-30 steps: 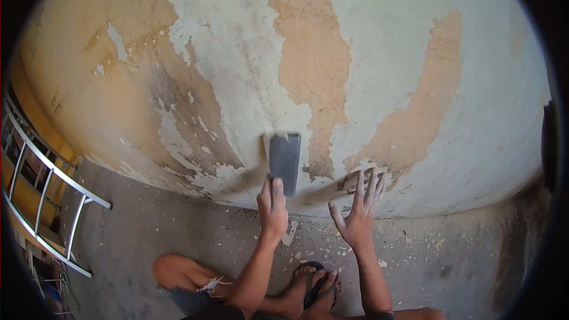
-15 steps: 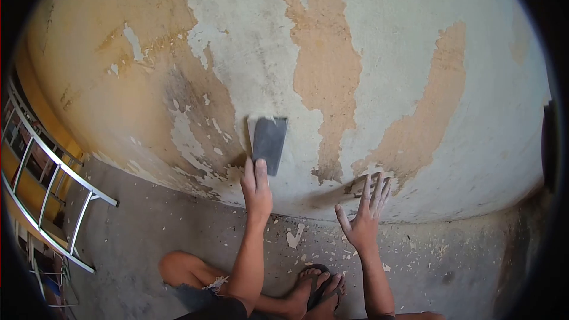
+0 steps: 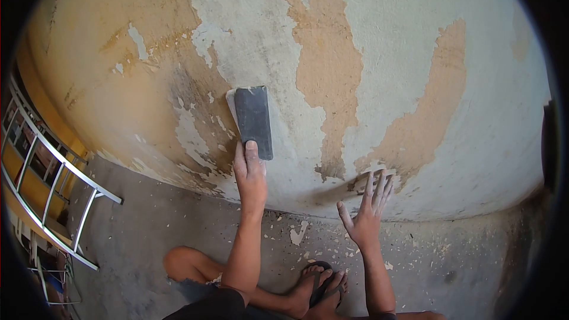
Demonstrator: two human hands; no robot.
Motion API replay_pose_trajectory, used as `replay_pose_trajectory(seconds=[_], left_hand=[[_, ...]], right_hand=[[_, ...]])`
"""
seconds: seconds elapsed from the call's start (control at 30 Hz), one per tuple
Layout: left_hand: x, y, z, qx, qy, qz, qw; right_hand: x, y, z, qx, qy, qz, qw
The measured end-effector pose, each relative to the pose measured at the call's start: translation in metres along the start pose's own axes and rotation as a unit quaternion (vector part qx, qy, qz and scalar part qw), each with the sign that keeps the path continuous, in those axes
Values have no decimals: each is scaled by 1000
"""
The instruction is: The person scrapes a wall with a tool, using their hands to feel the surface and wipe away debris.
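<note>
Scraper lies flat against the wall, low down, at the edge of a peeling patch. The left hand is closed about its lower end, forefinger laid up the dark blade; the handle is hidden in the palm. It looks light, thin and stiff, best held low with a finger pressing behind the edge. The right hand rests splayed on the wall nearby. Paint flakes litter the floor.

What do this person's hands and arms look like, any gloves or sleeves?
No gloves or sleeves: the left hand and right hand are bare, as are both forearms. No watch or ring shows. The fingers look dusty.
</note>
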State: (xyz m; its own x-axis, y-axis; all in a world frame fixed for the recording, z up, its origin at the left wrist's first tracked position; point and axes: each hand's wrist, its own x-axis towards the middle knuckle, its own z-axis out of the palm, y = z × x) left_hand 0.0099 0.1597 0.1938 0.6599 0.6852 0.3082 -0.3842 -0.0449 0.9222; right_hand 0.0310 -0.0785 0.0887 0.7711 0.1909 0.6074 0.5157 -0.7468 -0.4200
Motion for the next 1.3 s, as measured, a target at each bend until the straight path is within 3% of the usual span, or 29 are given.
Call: replay_pose_trajectory(seconds=[0.17, 0.27, 0.47, 0.6, 0.67, 0.8, 0.87, 0.97, 1.07, 1.17, 1.23, 1.3], left_hand=[[-46, -77, -25, 27, 29, -81, 996], [-47, -89, -27, 21, 45, -85, 995], [-7, -12, -5, 4, 25, -54, 998], [-42, -77, -33, 9, -5, -76, 997], [-56, -101, -43, 2, -3, -147, 989], [-18, -43, -26, 6, 66, -162, 985], [0, -3, -17, -10, 73, -100, 992], [-4, -3, -16, -3, 42, -62, 997], [-39, -87, -44, 1, 45, -115, 992], [-42, -91, -36, 0, 45, -160, 986], [-33, -59, -21, 17, 52, -172, 983], [-13, -12, 3, -12, 68, -69, 995]], right_hand=[[0, 2, 0, 0, 1, -6, 1000], [0, 2, -2, -4, 1, -13, 1000], [-1, 3, 2, 7, 3, -3, 1000], [-1, 3, 2, 2, 8, 0, 1000], [0, 3, -1, 1, 8, -15, 1000], [0, 1, 2, 9, 1, -9, 1000], [-1, 3, 3, 7, 9, -6, 1000], [0, 3, 0, 5, 5, -7, 1000], [1, 1, -3, 3, -2, -4, 1000], [1, 1, -4, 8, 2, -8, 1000], [1, 3, -3, 5, -1, -7, 1000], [0, 2, 0, 12, -8, -6, 1000]])
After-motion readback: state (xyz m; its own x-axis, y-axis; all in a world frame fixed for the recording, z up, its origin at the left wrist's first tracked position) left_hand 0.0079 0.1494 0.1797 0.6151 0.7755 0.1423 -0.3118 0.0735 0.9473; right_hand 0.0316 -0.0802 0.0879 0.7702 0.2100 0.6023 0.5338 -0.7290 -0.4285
